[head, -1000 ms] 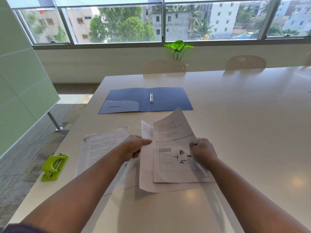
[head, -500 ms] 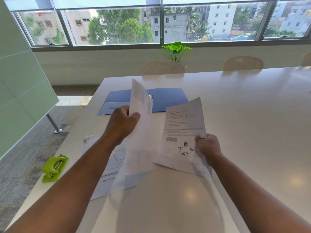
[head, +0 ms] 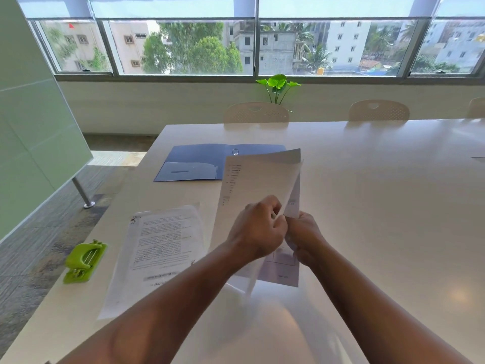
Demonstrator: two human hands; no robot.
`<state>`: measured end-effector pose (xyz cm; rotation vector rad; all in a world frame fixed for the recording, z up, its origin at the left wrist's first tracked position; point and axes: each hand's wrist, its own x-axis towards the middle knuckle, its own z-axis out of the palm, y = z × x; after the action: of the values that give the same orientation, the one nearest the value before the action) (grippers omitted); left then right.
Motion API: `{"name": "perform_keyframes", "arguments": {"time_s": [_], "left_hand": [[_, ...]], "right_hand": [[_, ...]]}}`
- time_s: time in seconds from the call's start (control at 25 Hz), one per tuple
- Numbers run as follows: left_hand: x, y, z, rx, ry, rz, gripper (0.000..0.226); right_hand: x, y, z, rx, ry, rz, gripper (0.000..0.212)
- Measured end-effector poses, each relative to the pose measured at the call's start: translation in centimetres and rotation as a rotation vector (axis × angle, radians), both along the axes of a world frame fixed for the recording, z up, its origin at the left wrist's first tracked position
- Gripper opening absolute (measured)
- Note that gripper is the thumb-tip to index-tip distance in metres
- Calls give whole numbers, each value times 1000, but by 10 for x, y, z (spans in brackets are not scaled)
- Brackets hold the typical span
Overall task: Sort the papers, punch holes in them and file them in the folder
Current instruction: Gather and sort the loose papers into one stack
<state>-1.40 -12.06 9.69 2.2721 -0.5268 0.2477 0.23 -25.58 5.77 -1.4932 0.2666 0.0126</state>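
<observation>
My left hand [head: 258,229] and my right hand [head: 304,236] meet in front of me, both gripping printed sheets [head: 252,179] held up above the table. The sheets overlap, one laid against the other, and their top edges cover part of the open blue ring folder [head: 194,160] lying farther back. A second pile of printed papers [head: 160,248] lies flat on the table to the left of my hands. A green hole punch [head: 84,261] sits near the table's left edge.
The white table [head: 380,206] stretches far to the right. Beige chairs [head: 256,112] stand along its far side under the window, with a green plant [head: 278,86] behind. A green glass panel [head: 31,143] on a metal leg stands left of the table.
My left hand has swung its sheet rightward onto the sheet in my right hand. The two hands, apart half a second ago, now touch.
</observation>
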Motion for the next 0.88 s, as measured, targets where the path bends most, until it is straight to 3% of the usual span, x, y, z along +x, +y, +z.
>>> {"name": "perform_keyframes", "arguments": {"time_s": [0.16, 0.4, 0.6, 0.68, 0.88], "left_hand": [[1, 3, 1, -104, 1, -10, 10], [22, 44, 36, -735, 239, -82, 7], [38, 87, 49, -1032, 309, -102, 22], [44, 100, 43, -1047, 358, -71, 29], [53, 99, 8, -810, 402, 99, 15]], "right_hand": [[-3, -5, 2, 30, 50, -19, 10], [7, -24, -1, 49, 100, -75, 13], [12, -37, 3, 57, 120, -82, 11], [12, -40, 7, 88, 123, -60, 12], [9, -39, 14, 110, 89, 41, 14]]}}
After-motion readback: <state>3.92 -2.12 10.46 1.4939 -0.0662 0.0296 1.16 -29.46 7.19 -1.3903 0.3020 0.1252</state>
